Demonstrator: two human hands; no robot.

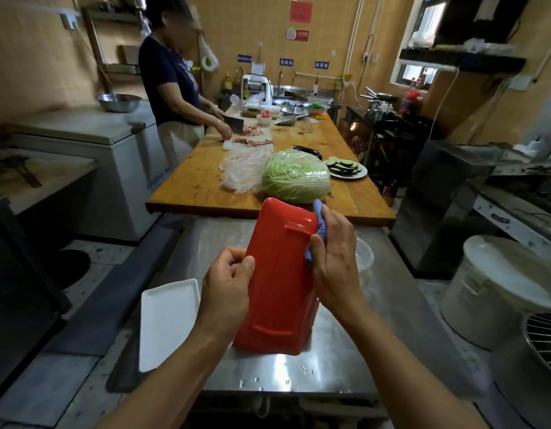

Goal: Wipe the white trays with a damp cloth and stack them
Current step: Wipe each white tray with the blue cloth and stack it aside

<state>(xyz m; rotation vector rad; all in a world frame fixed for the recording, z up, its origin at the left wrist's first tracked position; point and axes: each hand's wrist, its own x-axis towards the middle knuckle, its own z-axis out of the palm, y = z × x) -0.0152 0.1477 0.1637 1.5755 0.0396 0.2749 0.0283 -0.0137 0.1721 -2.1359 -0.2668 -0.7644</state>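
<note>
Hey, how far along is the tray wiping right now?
Looks done: one white tray lies flat on the steel table, left of the hands; whether it was wiped can't be told. In hand: the left hand holds a red tray on edge, underside up, while the right hand presses a blue cloth against its edge. Left: finishing this tray and stacking; no stack is visible yet.

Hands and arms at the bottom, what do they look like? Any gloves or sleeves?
No gloves and no sleeves in view. The left hand and right hand are bare, and both forearms are bare as far as the picture's bottom edge. No watch, ring or bracelet shows on them.
</note>
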